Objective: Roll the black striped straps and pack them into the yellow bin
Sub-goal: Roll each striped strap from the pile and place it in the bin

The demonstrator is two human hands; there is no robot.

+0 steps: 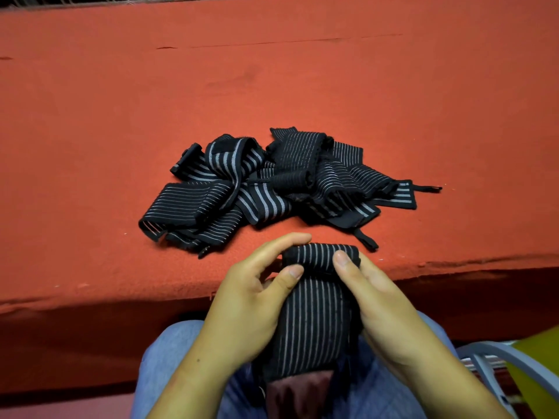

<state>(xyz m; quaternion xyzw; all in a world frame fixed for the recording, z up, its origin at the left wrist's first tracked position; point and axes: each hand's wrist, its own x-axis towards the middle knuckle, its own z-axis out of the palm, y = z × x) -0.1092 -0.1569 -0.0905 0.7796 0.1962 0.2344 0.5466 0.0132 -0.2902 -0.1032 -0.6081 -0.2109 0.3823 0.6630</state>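
Your left hand [257, 297] and right hand [378, 297] both pinch the strap [314, 322], part-rolled, near the tabletop [121, 116] edge; the pile [272, 182] lies beyond.

Warm light from above falls on the red cloth [393, 86], its front drop in shadow. Wide-angle distortion bends the frame's edges.
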